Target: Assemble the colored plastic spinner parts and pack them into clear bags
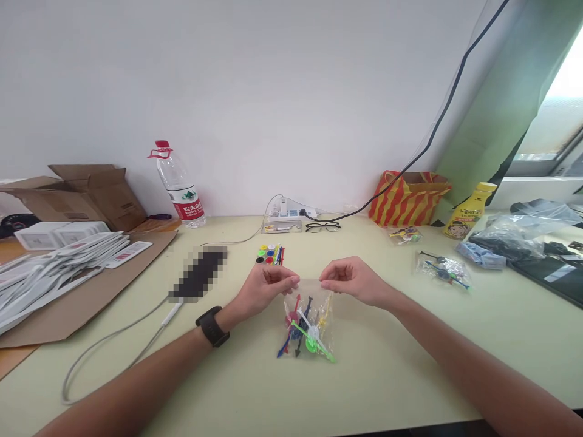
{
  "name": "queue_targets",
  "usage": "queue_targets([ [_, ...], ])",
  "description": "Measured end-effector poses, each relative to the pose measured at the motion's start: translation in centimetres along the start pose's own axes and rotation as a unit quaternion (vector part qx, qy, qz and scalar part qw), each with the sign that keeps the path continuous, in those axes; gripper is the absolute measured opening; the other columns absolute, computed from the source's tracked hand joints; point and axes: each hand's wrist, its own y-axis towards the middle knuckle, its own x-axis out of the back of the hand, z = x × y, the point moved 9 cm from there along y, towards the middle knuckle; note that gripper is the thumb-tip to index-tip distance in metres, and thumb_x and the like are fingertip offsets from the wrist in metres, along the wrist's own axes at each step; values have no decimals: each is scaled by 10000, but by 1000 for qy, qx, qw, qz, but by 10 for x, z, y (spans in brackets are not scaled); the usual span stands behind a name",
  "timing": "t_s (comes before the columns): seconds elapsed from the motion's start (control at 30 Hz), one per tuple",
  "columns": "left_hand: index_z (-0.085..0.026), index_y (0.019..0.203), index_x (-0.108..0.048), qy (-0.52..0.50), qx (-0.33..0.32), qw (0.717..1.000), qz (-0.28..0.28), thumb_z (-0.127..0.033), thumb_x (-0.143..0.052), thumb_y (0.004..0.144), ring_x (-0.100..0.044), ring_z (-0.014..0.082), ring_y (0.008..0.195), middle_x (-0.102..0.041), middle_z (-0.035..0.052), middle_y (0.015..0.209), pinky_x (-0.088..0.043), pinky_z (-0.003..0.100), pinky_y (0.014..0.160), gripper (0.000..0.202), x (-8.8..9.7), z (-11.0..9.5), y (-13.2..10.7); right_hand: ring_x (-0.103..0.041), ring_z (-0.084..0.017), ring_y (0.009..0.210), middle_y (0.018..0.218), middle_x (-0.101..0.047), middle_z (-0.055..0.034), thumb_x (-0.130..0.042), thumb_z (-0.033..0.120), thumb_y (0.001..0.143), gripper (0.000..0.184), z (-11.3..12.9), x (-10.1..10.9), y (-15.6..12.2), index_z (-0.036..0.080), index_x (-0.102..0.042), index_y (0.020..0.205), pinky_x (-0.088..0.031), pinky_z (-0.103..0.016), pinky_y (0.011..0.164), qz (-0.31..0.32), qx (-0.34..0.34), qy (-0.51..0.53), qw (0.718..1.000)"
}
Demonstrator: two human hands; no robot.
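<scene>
Between my hands hangs a clear plastic bag [327, 340] holding several coloured plastic arrow pieces with round discs, among them a green arrow [313, 343] and a white one [310, 326]. My left hand [262, 290] pinches the bag's upper left corner between thumb and fingers. At the upper right corner, my right hand [355, 280] pinches in the same way. The bag's lower part is close to or on the table; I cannot tell which. Just beyond my left hand are small coloured discs [269, 254] and arrow sticks [279, 255].
Filled clear bags [444, 270] lie at the right, near a yellow bottle [469, 212] and a striped bag [407, 200]. Glasses [322, 227] and a power strip [291, 210] are by the wall. A water bottle [184, 188], cardboard box [91, 197] and a cable [113, 332] occupy the left.
</scene>
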Motion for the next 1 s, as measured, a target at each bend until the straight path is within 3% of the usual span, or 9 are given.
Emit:
queue_targets([
  [0.13, -135, 955, -812, -11, 9, 1000, 8, -398, -836, 834, -685, 169, 730, -771, 86, 833, -574, 268, 696, 291, -2, 2, -2, -556, -142, 688, 759, -653, -19, -805, 483, 834, 331, 3, 3, 1, 169, -705, 859, -452, -288, 636, -17, 24, 6, 1000],
  [0.5, -123, 898, -795, -25, -10, 1000, -12, -382, -817, 858, -663, 142, 684, -743, 68, 757, -555, 246, 673, 262, 2, -10, -2, -600, -162, 726, 801, -666, -32, -728, 488, 910, 305, 7, -3, 0, 193, -672, 969, -499, -308, 665, -45, 67, 36, 996],
  [0.67, -118, 902, -799, -23, -18, 999, -21, -388, -828, 844, -650, 139, 651, -733, 62, 728, -555, 248, 645, 278, 1, -13, -3, -585, -153, 742, 825, -654, -13, -815, 456, 840, 320, 2, -6, 1, 193, -690, 973, -490, -310, 711, -44, 65, 35, 996],
  [1.0, -121, 967, -781, -53, 3, 999, 0, -366, -868, 805, -708, 157, 679, -777, 81, 780, -588, 268, 691, 307, 3, -1, 0, -609, -165, 724, 773, -660, -16, -817, 471, 832, 312, -4, -3, 2, 195, -715, 937, -479, -299, 643, -69, 54, 80, 993],
])
